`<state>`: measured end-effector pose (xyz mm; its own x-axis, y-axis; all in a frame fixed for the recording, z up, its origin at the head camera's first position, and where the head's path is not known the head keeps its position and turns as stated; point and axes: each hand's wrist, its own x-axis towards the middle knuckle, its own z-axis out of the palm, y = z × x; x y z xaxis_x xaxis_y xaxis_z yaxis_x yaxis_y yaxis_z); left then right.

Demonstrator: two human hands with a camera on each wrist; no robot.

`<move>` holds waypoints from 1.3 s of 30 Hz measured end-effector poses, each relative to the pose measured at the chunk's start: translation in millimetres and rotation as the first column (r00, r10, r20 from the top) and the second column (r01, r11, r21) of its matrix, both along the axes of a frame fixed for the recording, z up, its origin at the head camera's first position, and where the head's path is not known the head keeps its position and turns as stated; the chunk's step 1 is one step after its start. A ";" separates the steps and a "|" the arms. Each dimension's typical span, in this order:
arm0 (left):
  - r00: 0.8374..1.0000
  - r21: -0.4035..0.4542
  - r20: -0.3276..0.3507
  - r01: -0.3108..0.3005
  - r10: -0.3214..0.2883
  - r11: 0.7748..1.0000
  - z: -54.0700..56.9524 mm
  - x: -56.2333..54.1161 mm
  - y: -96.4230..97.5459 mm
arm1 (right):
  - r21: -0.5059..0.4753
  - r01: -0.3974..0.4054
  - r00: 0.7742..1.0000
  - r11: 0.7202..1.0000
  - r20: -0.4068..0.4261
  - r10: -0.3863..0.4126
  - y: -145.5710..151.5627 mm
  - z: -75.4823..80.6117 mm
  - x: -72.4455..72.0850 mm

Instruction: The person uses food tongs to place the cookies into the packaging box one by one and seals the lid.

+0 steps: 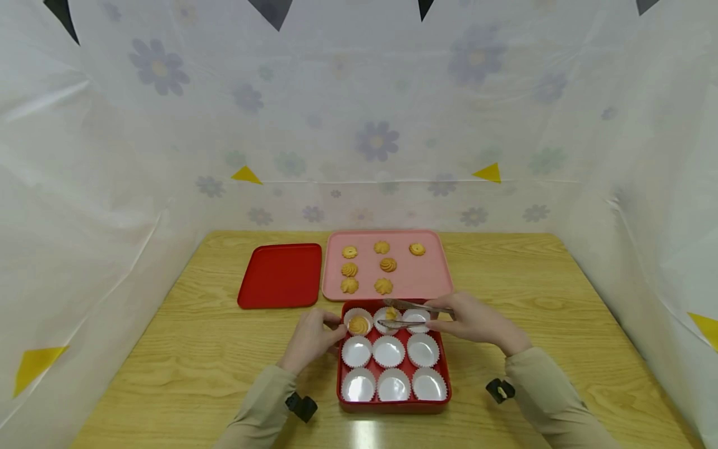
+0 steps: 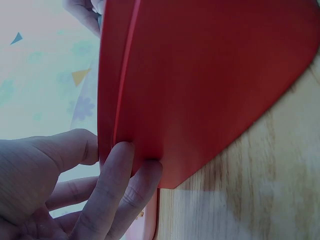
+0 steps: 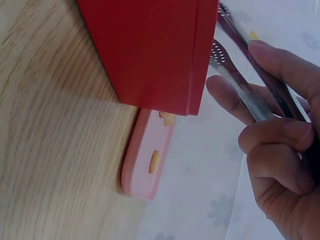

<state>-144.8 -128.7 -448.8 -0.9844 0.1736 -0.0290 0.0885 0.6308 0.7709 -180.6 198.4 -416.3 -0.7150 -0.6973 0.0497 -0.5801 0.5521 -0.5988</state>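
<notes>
A red box [image 1: 394, 408] holds rows of white paper cups [image 1: 388, 352]. One swirled cookie [image 1: 358, 325] sits in the back left cup, and another cookie [image 1: 391, 313] is at the back middle cup. My left hand [image 1: 314, 340] grips the box at its back left corner, thumb at the rim and fingertips [image 2: 145, 182] on the outer wall. In my right hand [image 1: 471, 318] are metal tongs [image 1: 412, 305], held over the back row from the right. Their arms are spread, with the tips on either side of the middle cookie. Perforated tong ends show in the right wrist view.
Behind the box lies a pink tray [image 1: 423, 274] with several cookies [image 1: 387, 265] on it. To its left is a red lid-like square tray [image 1: 280, 276]. Everything stands on a wooden table [image 1: 505, 268], with a flower-print sheet [image 1: 376, 93] hanging around it.
</notes>
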 end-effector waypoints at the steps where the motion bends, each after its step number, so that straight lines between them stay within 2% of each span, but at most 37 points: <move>1: 1.000 0.002 0.007 -0.003 0.003 1.000 0.3 0.0 0.1 | 0.014 0.004 1.000 1.000 -0.007 -0.004 -1.2 0.9 0.4; 8: 1.000 0.008 0.009 0.002 -0.002 1.000 0.6 -1.0 0.3 | 0.096 0.033 0.999 0.995 -0.040 -0.029 -9.0 6.9 3.2; 14: 1.000 0.000 -0.007 0.008 -0.008 1.000 0.1 -0.5 0.1 | 0.104 0.031 0.998 0.994 -0.059 -0.025 -13.2 9.5 3.9; 23: 1.000 0.010 -0.002 0.003 -0.003 1.000 -0.3 -0.2 0.5 | 0.115 0.010 0.999 0.993 -0.040 -0.006 -17.0 12.6 3.7; 31: 1.000 0.016 0.019 0.001 -0.001 1.000 1.4 0.2 0.5 | 0.168 0.005 0.992 0.986 -0.125 0.016 -18.7 29.9 9.1; 39: 1.000 0.025 0.022 0.002 -0.002 1.000 0.5 -1.4 0.5 | 0.316 0.051 0.977 0.947 -0.213 0.019 -36.4 50.1 13.1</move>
<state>-146.2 -128.2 -448.2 -0.9832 0.1766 -0.0467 0.0723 0.6113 0.7881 -167.4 162.0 -366.2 -0.7236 -0.6899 -0.0224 -0.6630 0.7036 -0.2558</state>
